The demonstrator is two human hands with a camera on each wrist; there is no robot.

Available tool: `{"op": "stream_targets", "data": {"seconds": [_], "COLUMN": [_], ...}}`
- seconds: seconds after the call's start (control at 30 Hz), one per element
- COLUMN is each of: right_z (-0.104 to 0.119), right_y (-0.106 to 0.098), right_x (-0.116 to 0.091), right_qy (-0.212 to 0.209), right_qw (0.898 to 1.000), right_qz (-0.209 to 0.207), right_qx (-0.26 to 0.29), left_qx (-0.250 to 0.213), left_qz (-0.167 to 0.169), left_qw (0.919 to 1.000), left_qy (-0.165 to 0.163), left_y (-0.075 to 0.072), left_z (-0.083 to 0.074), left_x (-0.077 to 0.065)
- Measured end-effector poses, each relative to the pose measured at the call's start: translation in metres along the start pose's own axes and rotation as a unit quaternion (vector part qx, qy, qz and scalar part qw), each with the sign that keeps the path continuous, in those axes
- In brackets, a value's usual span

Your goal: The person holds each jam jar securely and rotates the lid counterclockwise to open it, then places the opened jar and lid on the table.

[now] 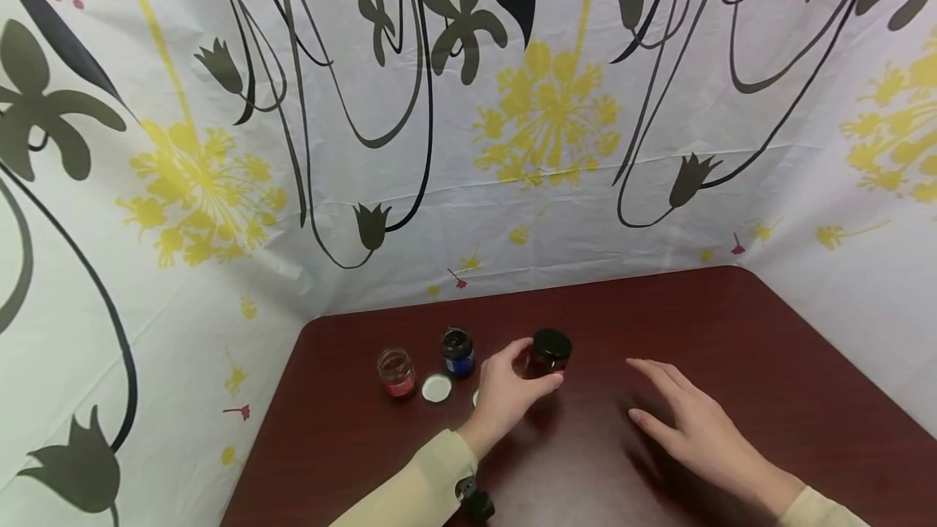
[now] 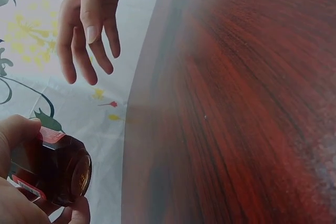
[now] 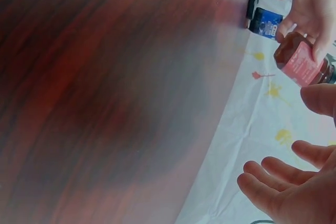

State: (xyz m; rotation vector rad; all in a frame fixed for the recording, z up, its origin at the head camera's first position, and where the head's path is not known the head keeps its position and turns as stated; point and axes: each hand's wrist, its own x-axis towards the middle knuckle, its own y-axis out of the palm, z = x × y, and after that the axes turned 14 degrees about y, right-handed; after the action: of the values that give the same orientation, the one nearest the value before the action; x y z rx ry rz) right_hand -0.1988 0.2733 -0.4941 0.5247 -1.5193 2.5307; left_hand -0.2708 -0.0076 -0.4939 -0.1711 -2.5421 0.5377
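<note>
My left hand [image 1: 503,390] grips a glass jar [image 1: 551,350] by its sides, thumb on one side and fingers on the other. Dark brown contents show through the glass, under a black lid. A red-pink label wraps the jar [image 3: 300,62], clearest in the right wrist view. From the left wrist, the jar's base [image 2: 80,176] faces the camera. To the right, my right hand [image 1: 691,421] is held over the table with fingers extended and thumb apart, holding nothing. In the right wrist view those spread fingers are beside the held jar.
Left of the held jar stand a lidless jar with a red label [image 1: 398,376] and a dark jar with a blue label [image 1: 459,354]. A lid [image 1: 437,388] lies white side up near them; another is mostly hidden behind my left hand. Patterned cloth [image 1: 439,210] hangs behind the dark red table [image 1: 622,307].
</note>
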Motion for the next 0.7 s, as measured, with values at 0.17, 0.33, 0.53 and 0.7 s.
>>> {"op": "stream_targets", "data": {"seconds": [0.17,0.33,0.53,0.7], "right_z": [0.005,0.009,0.010,0.012], "right_y": [0.001,0.001,0.002,0.003], "right_x": [0.004,0.008,0.010,0.013], "right_qy": [-0.007,-0.007,-0.010,-0.016], "right_qw": [1.000,1.000,1.000,1.000], "right_qz": [-0.002,0.005,0.002,-0.009], "right_qx": [0.005,0.015,0.016,0.017], "left_qx": [-0.013,-0.011,-0.010,-0.023], "left_qz": [0.005,0.004,0.007,0.009], "left_qw": [0.9999,0.9999,0.9999,0.9997], "left_qy": [-0.003,0.002,0.002,0.006], "left_y": [-0.003,-0.006,-0.007,-0.008], "left_z": [0.000,0.000,0.000,-0.001], "left_x": [-0.004,-0.007,-0.011,-0.014]}}
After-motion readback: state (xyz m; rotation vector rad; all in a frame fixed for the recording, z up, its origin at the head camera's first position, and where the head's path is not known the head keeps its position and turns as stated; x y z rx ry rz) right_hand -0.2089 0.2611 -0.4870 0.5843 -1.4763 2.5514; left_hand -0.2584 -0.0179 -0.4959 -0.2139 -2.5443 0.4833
